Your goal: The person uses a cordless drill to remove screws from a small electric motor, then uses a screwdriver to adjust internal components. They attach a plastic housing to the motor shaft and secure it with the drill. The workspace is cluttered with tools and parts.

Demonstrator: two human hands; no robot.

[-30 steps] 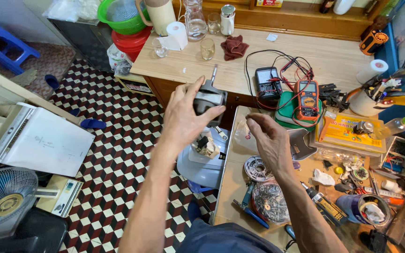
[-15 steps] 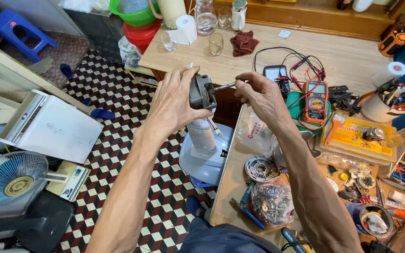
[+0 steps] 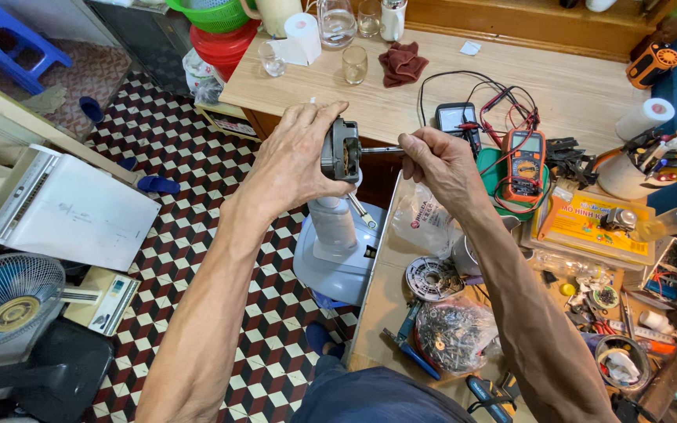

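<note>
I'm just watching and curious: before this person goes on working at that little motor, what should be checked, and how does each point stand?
1. Left hand firmly around the fan motor: ok.
2. Right hand gripping the shaft: ok.
3. Motor held above the fan base: ok.
4. Multimeter leads clear of the hands: ok.
5. Motor wires disconnected: cannot tell.

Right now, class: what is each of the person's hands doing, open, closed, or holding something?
Left hand: closed around the grey fan motor.
Right hand: closed, gripping the motor's metal shaft.
</note>
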